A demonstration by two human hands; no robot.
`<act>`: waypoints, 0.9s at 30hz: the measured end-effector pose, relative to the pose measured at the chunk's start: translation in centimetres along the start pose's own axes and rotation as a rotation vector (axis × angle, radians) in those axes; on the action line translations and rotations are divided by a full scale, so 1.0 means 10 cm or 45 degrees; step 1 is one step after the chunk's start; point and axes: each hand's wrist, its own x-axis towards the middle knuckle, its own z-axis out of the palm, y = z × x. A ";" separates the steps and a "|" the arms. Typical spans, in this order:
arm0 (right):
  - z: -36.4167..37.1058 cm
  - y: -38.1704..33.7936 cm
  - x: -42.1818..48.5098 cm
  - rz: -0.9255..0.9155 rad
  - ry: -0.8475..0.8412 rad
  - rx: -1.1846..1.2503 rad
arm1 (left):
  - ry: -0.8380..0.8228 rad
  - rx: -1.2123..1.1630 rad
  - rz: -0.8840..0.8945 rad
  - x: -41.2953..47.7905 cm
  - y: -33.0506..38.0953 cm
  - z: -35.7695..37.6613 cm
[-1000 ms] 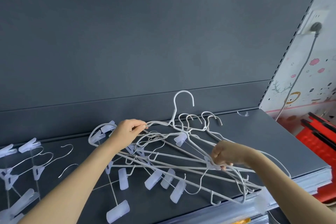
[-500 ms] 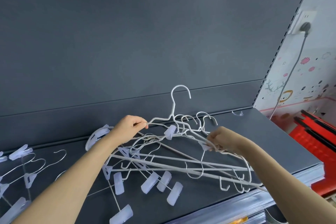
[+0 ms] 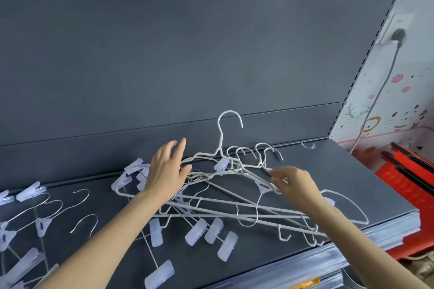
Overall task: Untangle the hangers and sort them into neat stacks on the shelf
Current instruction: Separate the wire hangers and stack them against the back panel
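While tangled hangers (image 3: 220, 164) lie on shelf (image 3: 328, 171) under both hands, left hand (image 3: 166, 171) splayed flat, right hand (image 3: 293, 185) pinches wire.

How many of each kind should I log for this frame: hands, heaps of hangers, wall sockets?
Hands: 2, left hand and right hand
Heaps of hangers: 2, tangled heap in the middle and clip hangers at far left
Wall socket: 1
Total: 5

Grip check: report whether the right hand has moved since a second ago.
Yes. The right hand has shifted away from the shelf's front edge, toward the back panel, still pinching the tangled hangers.
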 end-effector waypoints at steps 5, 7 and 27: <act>-0.10 0.23 -0.20 -0.005 0.054 -0.016 | 0.203 -0.078 0.503 -0.38 0.19 0.12; -0.17 0.33 -0.24 0.048 0.104 0.077 | -0.057 -0.082 0.629 -0.47 0.31 0.19; -0.03 0.71 -0.84 -0.090 0.210 -0.236 | -0.406 -0.419 0.266 -0.57 0.65 0.42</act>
